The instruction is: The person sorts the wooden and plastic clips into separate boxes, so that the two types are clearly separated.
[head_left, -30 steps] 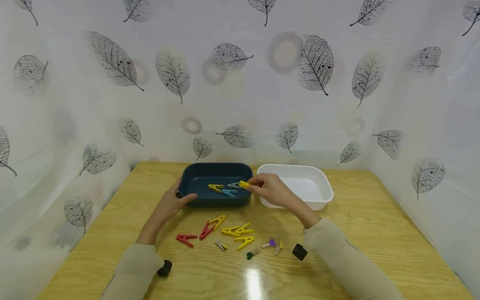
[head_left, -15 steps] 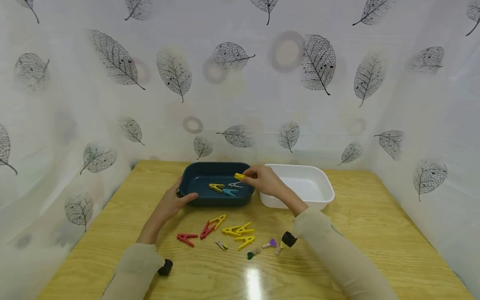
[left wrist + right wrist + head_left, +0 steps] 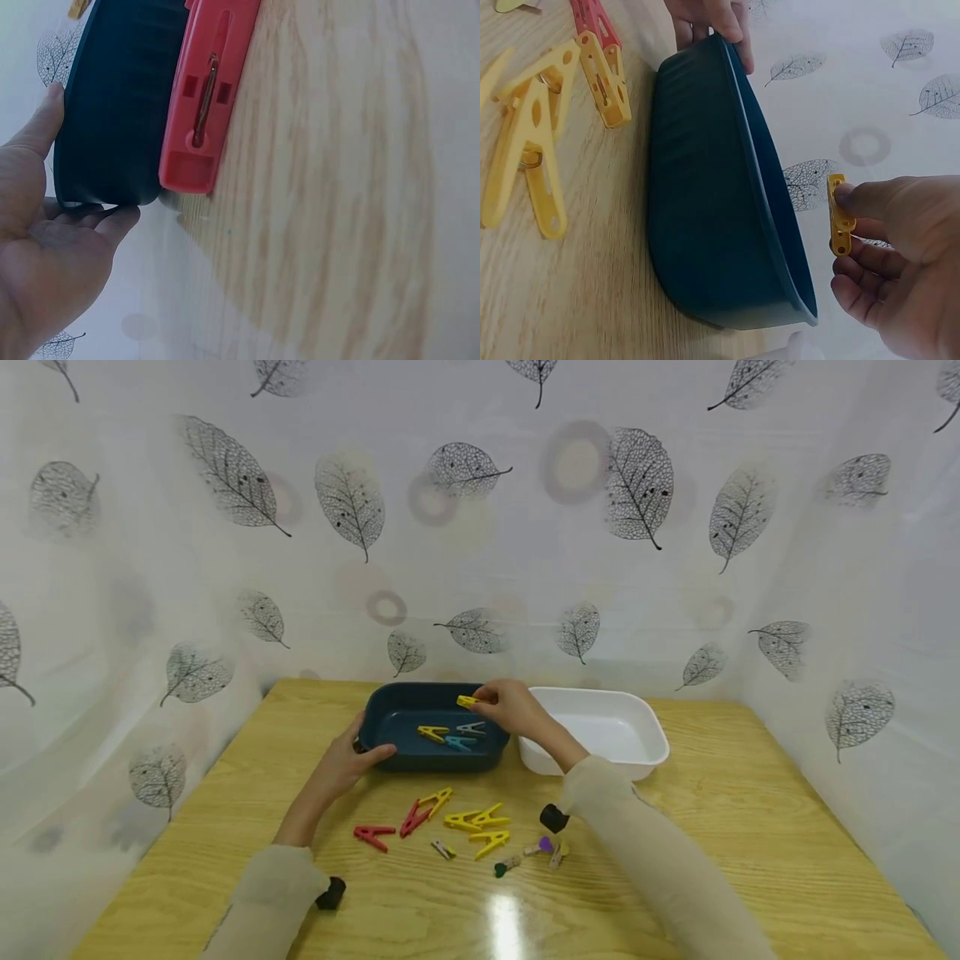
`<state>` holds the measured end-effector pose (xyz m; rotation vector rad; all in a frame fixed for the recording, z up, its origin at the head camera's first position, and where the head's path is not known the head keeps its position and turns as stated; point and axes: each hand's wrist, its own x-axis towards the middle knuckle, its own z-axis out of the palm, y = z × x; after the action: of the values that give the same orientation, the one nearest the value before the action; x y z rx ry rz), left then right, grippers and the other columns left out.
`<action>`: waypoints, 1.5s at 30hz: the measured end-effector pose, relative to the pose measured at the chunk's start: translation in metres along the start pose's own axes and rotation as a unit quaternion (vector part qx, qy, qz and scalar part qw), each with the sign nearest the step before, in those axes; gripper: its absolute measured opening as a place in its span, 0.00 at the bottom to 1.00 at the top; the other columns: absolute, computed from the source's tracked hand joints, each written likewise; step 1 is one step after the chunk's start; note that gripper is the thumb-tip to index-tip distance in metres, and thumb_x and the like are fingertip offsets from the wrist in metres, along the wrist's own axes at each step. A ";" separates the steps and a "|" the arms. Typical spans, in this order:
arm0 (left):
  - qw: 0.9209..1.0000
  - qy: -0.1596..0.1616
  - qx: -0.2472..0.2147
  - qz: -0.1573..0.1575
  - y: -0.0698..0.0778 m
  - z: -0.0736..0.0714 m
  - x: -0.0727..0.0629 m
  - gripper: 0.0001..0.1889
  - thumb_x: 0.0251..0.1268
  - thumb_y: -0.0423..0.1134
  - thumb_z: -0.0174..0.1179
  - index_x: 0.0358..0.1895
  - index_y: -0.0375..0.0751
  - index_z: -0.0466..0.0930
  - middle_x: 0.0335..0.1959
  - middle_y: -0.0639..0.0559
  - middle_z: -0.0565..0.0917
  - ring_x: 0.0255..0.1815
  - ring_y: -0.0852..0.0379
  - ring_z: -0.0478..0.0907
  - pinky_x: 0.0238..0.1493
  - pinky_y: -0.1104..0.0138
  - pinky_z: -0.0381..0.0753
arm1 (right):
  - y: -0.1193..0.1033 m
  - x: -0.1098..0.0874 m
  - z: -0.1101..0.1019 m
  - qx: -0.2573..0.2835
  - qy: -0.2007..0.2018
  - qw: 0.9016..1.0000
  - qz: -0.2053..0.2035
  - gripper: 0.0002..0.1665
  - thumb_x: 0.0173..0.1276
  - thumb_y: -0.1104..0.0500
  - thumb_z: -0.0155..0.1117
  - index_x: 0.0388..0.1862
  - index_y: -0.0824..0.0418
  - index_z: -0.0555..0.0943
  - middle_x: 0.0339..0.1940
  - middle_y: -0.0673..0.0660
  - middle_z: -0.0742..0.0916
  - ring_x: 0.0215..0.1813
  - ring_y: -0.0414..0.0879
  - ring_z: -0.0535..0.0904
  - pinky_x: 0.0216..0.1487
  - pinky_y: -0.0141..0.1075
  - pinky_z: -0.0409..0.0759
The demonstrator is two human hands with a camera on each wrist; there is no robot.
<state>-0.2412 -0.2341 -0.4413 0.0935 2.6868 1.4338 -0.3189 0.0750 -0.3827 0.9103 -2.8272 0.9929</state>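
Observation:
My right hand (image 3: pixel 517 706) pinches a yellow clothespin (image 3: pixel 467 702) between thumb and fingers, above the back right part of a dark blue basin (image 3: pixel 435 763). In the right wrist view this clothespin (image 3: pixel 840 216) is clear of the basin's rim. At the basin's left end my left hand (image 3: pixel 347 770) grips it, thumb on the front rim and fingers round the side; the left wrist view shows the thumb (image 3: pixel 46 120) against the dark wall. Inside the basin lie a yellow clothespin (image 3: pixel 432 734), a blue clothespin (image 3: pixel 459 743) and a grey clothespin (image 3: pixel 471 728).
A white basin (image 3: pixel 651 760) stands right beside the dark one. In front lie red clothespins (image 3: pixel 372 836), several yellow clothespins (image 3: pixel 491 843) and small wooden clips (image 3: pixel 506 866) with coloured ends. A leaf-printed curtain (image 3: pixel 480 543) hangs behind the wooden table (image 3: pixel 712 793).
The right hand has moved left and slightly back, carrying the yellow clothespin from the dark basin's right rim to over its back part. The left hand has kept its grip on the basin.

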 end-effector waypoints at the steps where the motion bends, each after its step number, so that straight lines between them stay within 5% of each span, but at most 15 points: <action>1: 1.000 0.000 0.000 0.000 0.000 0.000 0.000 0.56 0.73 0.59 0.63 0.84 0.37 0.34 0.84 0.33 0.41 0.83 0.32 0.40 0.78 0.38 0.48 | 0.001 0.003 0.001 -0.003 0.002 1.000 0.000 0.18 0.76 0.56 0.67 0.57 0.66 0.87 0.48 0.60 0.89 0.43 0.49 0.85 0.46 0.43 0.85; 11: 1.000 0.006 0.008 0.003 -0.001 -0.001 0.002 0.53 0.74 0.53 0.63 0.84 0.35 0.36 0.84 0.32 0.42 0.82 0.31 0.42 0.77 0.37 0.49 | 0.003 0.031 0.013 -0.063 0.020 0.998 -0.024 0.12 0.74 0.58 0.69 0.47 0.66 0.89 0.42 0.60 0.90 0.38 0.52 0.83 0.43 0.44 0.82; 17: 1.000 0.003 0.000 -0.001 -0.002 0.000 0.003 0.54 0.74 0.55 0.64 0.85 0.36 0.35 0.84 0.33 0.42 0.82 0.31 0.42 0.78 0.38 0.49 | 0.003 0.039 0.017 -0.070 0.018 0.997 -0.012 0.14 0.74 0.59 0.69 0.51 0.68 0.88 0.49 0.63 0.90 0.50 0.56 0.86 0.53 0.47 0.84; 33: 1.000 0.010 -0.001 0.001 -0.002 0.001 0.002 0.52 0.74 0.53 0.63 0.85 0.36 0.36 0.84 0.33 0.43 0.82 0.31 0.42 0.78 0.38 0.48 | 0.004 0.061 0.029 -0.073 0.025 0.997 -0.010 0.16 0.74 0.58 0.69 0.52 0.68 0.88 0.50 0.63 0.90 0.52 0.56 0.86 0.57 0.45 0.83; 45: 1.000 0.009 -0.005 0.000 -0.002 0.002 0.001 0.52 0.74 0.52 0.64 0.85 0.37 0.36 0.84 0.33 0.43 0.82 0.30 0.43 0.77 0.37 0.50 | -0.001 0.059 0.029 -0.052 0.003 0.999 0.003 0.20 0.75 0.58 0.68 0.59 0.71 0.84 0.55 0.64 0.88 0.57 0.57 0.84 0.61 0.47 0.81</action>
<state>-0.2422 -0.2334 -0.4438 0.0796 2.6949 1.4544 -0.3620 0.0270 -0.3935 0.8874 -2.8463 0.8381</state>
